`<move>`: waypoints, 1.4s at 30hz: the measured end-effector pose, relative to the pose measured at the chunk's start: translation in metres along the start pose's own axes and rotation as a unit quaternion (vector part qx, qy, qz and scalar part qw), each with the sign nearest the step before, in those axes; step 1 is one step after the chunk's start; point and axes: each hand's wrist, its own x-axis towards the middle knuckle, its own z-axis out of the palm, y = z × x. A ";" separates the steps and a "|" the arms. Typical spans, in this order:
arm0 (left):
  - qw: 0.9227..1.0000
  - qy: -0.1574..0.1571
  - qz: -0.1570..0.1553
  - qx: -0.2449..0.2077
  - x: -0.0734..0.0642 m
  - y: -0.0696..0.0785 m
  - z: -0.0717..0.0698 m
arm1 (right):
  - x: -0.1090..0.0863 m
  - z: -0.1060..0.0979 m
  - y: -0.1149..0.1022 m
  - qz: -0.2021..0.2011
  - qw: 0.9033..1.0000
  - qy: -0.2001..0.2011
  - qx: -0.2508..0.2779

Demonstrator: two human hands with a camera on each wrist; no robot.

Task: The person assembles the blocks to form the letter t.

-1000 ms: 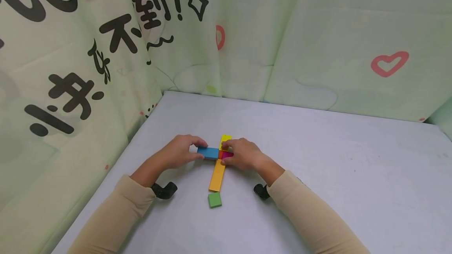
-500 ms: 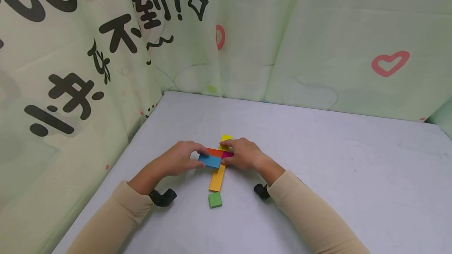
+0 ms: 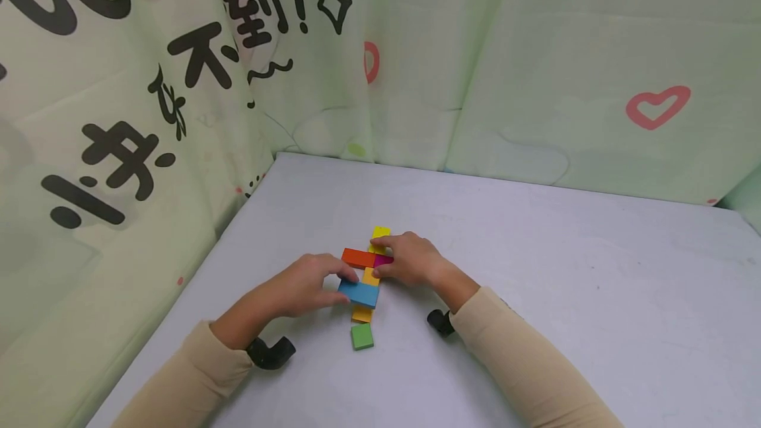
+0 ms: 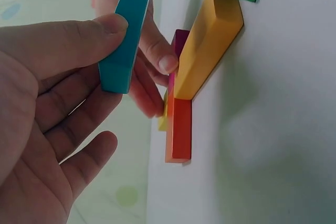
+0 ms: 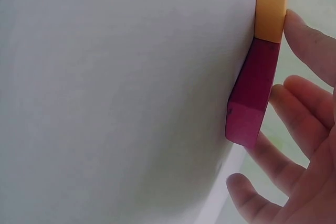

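In the head view my left hand (image 3: 303, 286) pinches a blue block (image 3: 360, 293) between thumb and fingers. The left wrist view shows that block (image 4: 127, 35) raised off the table, over an amber block (image 4: 210, 45) that lies flat. My right hand (image 3: 415, 258) rests at the joined blocks, its thumb at the amber block's end and its index finger on a yellow block (image 3: 380, 235). Beneath that hand sits a magenta block (image 5: 257, 87), partly hidden in the head view. An orange-red block (image 3: 358, 257) points left from the join.
A green block (image 3: 362, 336) lies at the near end of the amber block. The white table (image 3: 565, 296) extends widely to the right. A printed curtain (image 3: 535, 84) hangs along the back and left sides.
My left hand has lifted the blue block off the orange-red one and brought it nearer, over the amber block, uncovering the orange-red block. My right hand has stayed in place.
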 end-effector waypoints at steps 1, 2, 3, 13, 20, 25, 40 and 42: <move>1.000 -0.001 0.004 0.000 -0.001 0.001 0.000 | 0.000 0.000 0.000 -0.001 1.000 0.000 -0.002; 1.000 -0.003 0.008 0.000 -0.002 0.001 0.001 | 0.000 0.000 0.000 -0.001 1.000 -0.001 -0.003; 1.000 -0.004 0.011 -0.002 -0.003 0.002 0.001 | 0.000 0.000 0.000 -0.002 1.000 -0.001 -0.005; 0.999 -0.012 0.040 -0.008 -0.009 0.007 0.007 | 0.001 0.000 0.000 -0.008 1.000 0.001 -0.008; 0.999 -0.016 0.042 -0.010 -0.012 0.009 0.013 | 0.001 0.001 0.001 -0.010 1.000 0.002 -0.010; 0.999 -0.021 0.034 -0.008 -0.012 0.011 0.016 | 0.001 0.001 0.001 -0.008 1.000 0.002 -0.007; 0.996 -0.051 0.070 -0.025 -0.012 0.019 0.034 | 0.000 0.001 0.000 -0.011 1.000 0.011 -0.010; 0.995 -0.058 0.079 -0.023 -0.012 0.021 0.036 | 0.000 0.001 0.001 -0.011 1.000 0.010 -0.010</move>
